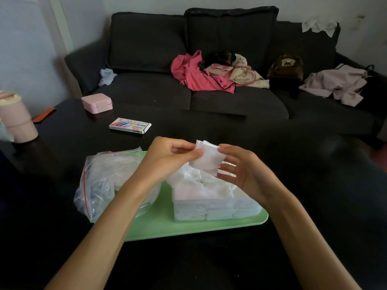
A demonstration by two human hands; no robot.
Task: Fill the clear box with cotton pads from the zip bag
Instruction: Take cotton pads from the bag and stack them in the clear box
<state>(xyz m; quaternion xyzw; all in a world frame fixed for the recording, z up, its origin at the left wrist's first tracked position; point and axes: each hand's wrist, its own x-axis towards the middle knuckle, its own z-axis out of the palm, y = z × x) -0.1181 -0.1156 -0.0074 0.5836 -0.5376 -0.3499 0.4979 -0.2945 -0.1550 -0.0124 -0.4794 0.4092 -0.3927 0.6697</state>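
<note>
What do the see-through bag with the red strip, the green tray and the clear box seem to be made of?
See-through zip bag with a red seal strip: thin soft plastic film, glossy; it crumples and catches light.
Flat light-green tray: probably hard plastic, smooth and matte, with rounded corners.
Clear rectangular box: likely rigid plastic, slightly frosted; the white pads show through its straight walls.

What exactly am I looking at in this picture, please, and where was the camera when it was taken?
There is no machine here: a camera worn on a person's head looks forward and down at their two bare hands. The left hand and the right hand together hold a small stack of white cotton pads above a clear box already heaped with pads. The box stands on a green tray on a dark table. Left of the box lies the zip bag. A sofa stands behind.
</note>
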